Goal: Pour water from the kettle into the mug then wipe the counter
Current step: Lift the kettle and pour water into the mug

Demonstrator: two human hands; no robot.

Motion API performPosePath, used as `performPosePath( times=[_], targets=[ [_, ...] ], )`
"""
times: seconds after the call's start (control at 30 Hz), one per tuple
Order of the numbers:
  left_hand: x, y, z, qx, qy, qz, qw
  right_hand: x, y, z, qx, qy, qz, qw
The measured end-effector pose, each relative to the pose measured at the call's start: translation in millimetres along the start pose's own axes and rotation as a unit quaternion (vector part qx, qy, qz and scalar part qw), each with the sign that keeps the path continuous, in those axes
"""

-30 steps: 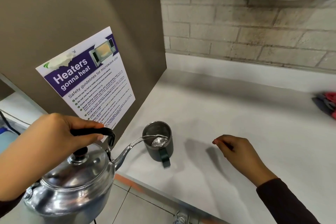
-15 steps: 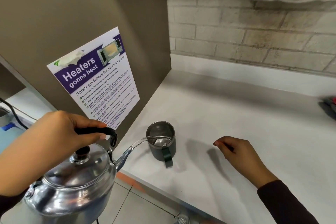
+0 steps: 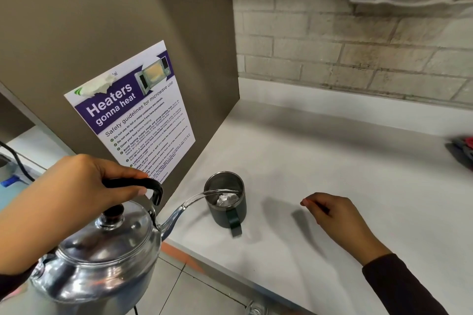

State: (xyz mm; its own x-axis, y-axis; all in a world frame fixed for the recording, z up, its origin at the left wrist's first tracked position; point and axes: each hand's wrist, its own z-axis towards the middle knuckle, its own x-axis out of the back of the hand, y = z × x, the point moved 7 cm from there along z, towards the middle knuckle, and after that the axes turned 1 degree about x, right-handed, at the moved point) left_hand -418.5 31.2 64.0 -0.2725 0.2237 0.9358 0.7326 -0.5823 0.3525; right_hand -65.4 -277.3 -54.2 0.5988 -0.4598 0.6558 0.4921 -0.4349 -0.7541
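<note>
A shiny steel kettle [image 3: 102, 261] with a black handle hangs tilted at the lower left, off the counter's edge. My left hand [image 3: 76, 194] grips its handle. A clear stream of water arcs from the spout into a dark mug [image 3: 226, 202], which stands upright on the white counter [image 3: 332, 174] with its handle toward me. Water shows at the mug's bottom. My right hand [image 3: 332, 215] hovers just above the counter to the right of the mug, fingers curled loosely with nothing in them.
A brown panel [image 3: 128, 20] with a purple microwave safety poster [image 3: 133, 115] stands left of the mug. A brick wall runs behind the counter. A red and grey cloth [image 3: 463, 151] lies at the far right edge. Tiled floor shows below the counter's front edge.
The water keeps flowing into the mug. The view has shifted slightly; the kettle and both hands hold nearly the same places.
</note>
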Motion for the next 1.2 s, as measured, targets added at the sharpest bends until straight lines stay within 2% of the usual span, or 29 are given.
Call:
performPosePath(
  times=[0.03, 0.17, 0.27, 0.43, 1.03, 1.2],
  targets=[
    [-4, 9, 0, 0.009, -0.011, -0.023, 1.000, 0, 0, 0, 0.000, 0.000, -0.001, 1.000],
    [15, 51, -9, 0.001, 0.036, -0.013, 0.999, 0, 0, -2, 0.002, -0.001, 0.000, 1.000],
    [23, 78, -15, 0.000, 0.017, -0.024, 1.000, -1, 1, -2, 0.001, 0.000, 0.003, 1.000],
    [34, 104, -27, -0.019, 0.037, 0.016, 0.999, -1, 2, -2, 0.004, -0.002, 0.004, 1.000],
    [32, 104, -23, -0.026, 0.041, -0.021, 0.999, -1, 2, 1, -0.002, -0.001, 0.004, 1.000],
    [32, 104, -17, -0.038, 0.071, -0.054, 0.995, 0, 2, 1, -0.005, 0.001, 0.003, 1.000]
  ],
)
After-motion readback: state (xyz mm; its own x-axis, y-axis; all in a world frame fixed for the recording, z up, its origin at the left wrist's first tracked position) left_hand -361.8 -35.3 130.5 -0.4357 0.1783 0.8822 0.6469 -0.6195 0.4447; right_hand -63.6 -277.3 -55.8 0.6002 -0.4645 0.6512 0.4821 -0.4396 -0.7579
